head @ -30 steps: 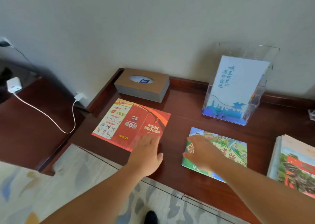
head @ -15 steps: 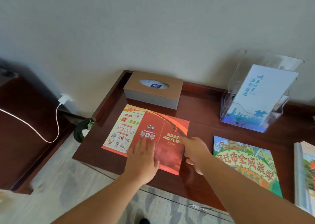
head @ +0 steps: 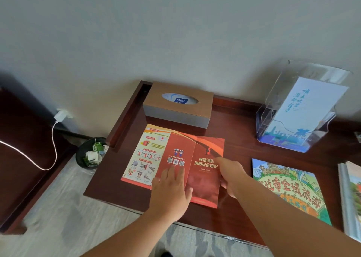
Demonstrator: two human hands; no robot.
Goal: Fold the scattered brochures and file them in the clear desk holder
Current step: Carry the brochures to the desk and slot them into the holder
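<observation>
Your left hand (head: pixel 172 190) lies flat, grip apart, pinning the leaflet (head: pixel 175 163) mid-worktop; your right hand (head: pixel 231 175), nearer, pinches the right panel, fold axis running away from you.

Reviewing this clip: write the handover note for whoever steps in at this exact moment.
Left hand: flat, pressing the middle panel of the red brochure.
Right hand: at the brochure's right panel, which is lifting slightly; grip not clear.
Clear holder, back right, holds one white-and-blue brochure.
Cartoon map brochure lies flat on the desk, with a stack at the right edge.
Done: one brochure filed.
Left: fold and file the red one, then the others.
</observation>
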